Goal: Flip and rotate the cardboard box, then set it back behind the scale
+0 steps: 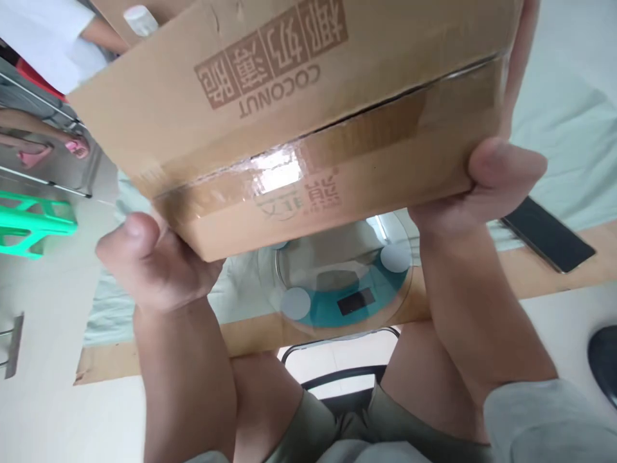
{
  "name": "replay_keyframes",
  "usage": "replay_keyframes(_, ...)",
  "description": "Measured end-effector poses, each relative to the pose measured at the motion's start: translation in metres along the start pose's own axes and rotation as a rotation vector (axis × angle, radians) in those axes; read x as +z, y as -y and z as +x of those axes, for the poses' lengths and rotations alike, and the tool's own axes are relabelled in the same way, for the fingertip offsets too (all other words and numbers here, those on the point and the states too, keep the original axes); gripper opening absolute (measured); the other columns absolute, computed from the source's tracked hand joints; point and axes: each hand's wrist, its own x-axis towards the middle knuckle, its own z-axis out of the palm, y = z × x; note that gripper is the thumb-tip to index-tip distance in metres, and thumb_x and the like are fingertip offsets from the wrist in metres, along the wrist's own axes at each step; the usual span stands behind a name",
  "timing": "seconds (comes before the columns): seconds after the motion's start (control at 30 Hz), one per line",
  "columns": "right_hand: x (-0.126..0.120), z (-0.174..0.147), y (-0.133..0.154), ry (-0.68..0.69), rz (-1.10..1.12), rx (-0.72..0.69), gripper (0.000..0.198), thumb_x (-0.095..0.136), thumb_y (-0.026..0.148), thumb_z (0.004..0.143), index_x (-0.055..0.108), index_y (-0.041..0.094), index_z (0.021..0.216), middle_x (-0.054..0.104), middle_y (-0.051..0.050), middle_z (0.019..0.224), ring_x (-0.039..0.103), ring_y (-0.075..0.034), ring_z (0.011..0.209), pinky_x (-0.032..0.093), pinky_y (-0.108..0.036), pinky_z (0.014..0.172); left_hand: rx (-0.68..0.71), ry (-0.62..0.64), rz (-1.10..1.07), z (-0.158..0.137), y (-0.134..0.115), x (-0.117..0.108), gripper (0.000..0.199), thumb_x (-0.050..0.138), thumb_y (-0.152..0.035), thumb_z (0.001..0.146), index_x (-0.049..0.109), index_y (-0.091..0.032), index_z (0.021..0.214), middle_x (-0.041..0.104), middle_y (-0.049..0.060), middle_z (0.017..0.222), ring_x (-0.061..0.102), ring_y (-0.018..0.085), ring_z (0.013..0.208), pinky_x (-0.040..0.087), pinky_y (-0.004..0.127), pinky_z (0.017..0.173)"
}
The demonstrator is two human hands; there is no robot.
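A brown cardboard box, taped along its seam, hangs in the air between my two hands, tilted a little. Its printed lettering, with the word COCONUT, appears upside down. My left hand grips the lower left corner from beneath, thumb up along the side. On the other end, my right hand holds the lower right corner, thumb on the near face; its other fingers are partly hidden. Below the box a round glass scale with a teal band and a dark display rests on the table, its far part covered by the box.
A black phone lies on the table at the right, by a pale green cloth. A green plastic stool and a metal rack stand at the left. Another person's arm shows at the upper left.
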Motion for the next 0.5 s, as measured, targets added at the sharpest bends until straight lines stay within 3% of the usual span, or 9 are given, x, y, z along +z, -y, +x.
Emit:
replay_keyframes(0.1,-0.004,-0.002,-0.026,0.092,-0.093,-0.077,0.068,0.04,0.061,0.085,0.071,0.04,0.142,0.072,0.009,0.151,0.017,-0.031,0.19,0.029,-0.051,0.154,0.033,0.049,-0.023,0.005,0.013,-0.014,0.086,0.075,-0.092,0.085,0.072,-0.039,0.152,0.075,0.002,0.14,0.053,0.044,0.173,0.065,0.063,0.127)
replay_keyframes(0.2,-0.016,-0.001,-0.054,0.186,-0.046,-0.1,0.068,0.046,0.054,0.085,0.061,0.035,0.148,0.062,0.01,0.167,0.03,-0.026,0.187,0.015,-0.046,0.16,0.012,0.177,0.006,0.013,0.018,-0.027,0.099,0.096,-0.089,0.06,0.074,-0.039,0.143,0.079,0.004,0.127,0.059,0.045,0.166,0.064,0.057,0.13)
replay_keyframes(0.27,-0.023,-0.001,-0.068,0.204,0.047,-0.06,0.079,0.059,0.051,0.08,0.047,0.033,0.156,0.052,0.004,0.179,0.037,-0.025,0.183,0.021,-0.043,0.16,0.013,0.216,0.0,0.021,0.02,-0.03,0.099,0.098,-0.087,0.056,0.075,-0.038,0.138,0.081,0.006,0.119,0.064,0.044,0.159,0.063,0.055,0.131)
replay_keyframes(0.37,-0.028,-0.003,-0.08,0.151,0.064,0.069,0.095,0.057,0.052,0.071,0.029,0.033,0.16,0.042,0.0,0.186,0.039,-0.025,0.181,0.033,-0.043,0.157,0.036,0.232,-0.032,0.03,0.03,-0.028,0.091,0.092,-0.087,0.063,0.074,-0.035,0.134,0.08,0.007,0.112,0.069,0.042,0.151,0.06,0.055,0.132)
replay_keyframes(0.5,-0.026,-0.007,-0.084,0.135,0.008,0.166,0.1,0.053,0.053,0.067,0.022,0.032,0.16,0.039,-0.001,0.188,0.038,-0.022,0.182,0.038,-0.042,0.153,-0.033,0.22,-0.063,0.032,0.047,-0.029,0.075,0.091,-0.087,0.065,0.076,-0.031,0.113,0.08,0.008,0.108,0.073,0.04,0.143,0.06,0.053,0.132)
